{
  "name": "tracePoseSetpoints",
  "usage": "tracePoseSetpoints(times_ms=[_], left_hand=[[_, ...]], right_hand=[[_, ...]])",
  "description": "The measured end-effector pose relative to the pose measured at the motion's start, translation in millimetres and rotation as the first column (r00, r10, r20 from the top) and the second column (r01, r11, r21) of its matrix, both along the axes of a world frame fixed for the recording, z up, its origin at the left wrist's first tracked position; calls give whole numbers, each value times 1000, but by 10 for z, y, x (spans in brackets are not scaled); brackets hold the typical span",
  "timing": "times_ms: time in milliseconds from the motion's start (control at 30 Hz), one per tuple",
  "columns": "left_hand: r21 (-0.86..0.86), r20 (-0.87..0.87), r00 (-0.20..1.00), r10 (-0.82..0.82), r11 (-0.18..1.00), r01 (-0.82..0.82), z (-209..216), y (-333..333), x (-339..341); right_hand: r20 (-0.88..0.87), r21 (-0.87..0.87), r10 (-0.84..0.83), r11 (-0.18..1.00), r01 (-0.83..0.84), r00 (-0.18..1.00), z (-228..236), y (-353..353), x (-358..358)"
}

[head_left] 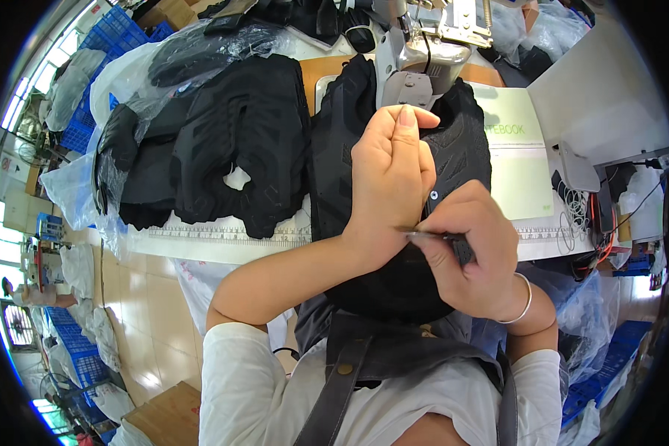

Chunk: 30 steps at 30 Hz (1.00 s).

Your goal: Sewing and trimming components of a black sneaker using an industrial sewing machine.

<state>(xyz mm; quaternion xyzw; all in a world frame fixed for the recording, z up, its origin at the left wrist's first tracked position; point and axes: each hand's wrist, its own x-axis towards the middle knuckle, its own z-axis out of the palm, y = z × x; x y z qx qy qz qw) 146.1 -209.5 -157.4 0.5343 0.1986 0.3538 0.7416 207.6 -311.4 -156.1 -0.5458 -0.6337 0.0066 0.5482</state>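
My left hand (pixel 394 160) is raised over a black fabric piece (pixel 334 141) that looks like a shoe upper. Its thumb and forefinger pinch together, and whatever lies between them is too small to make out. Beside the left wrist, my right hand (pixel 476 249) is closed around a thin, pointed metal tool (pixel 418 234); most of the tool is hidden in the fingers, so its kind is unclear. The black piece spreads beneath both hands, from the sewing machine head (pixel 420 67) down towards my lap.
Stacked black uppers (pixel 238 141) lie on the left beside clear plastic bags (pixel 119 89). A ruler strip (pixel 223 236) runs along the table's front edge. To the right are a pale green notebook (pixel 524 178), coiled cable (pixel 572 212) and a white panel (pixel 602 97).
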Motion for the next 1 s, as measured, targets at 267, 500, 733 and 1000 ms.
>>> tracePoseSetpoints(times_ms=[267,500,733,1000], left_hand=[[-23,24,999,-23,999,23,-14,-3,31],[5,20,1000,-4,1000,4,-28,7,-21],[122,-114,990,-83,988,97,55,209,-115],[811,-584,347,734,547,206,-403,1600,-666]], right_hand=[[38,24,48,999,-49,998,-41,-26,-46],[-59,-48,-38,998,35,998,17,-1,-22],[75,-63,106,993,-102,991,24,-96,-4],[-201,-144,-78,988,50,976,-141,-409,338]])
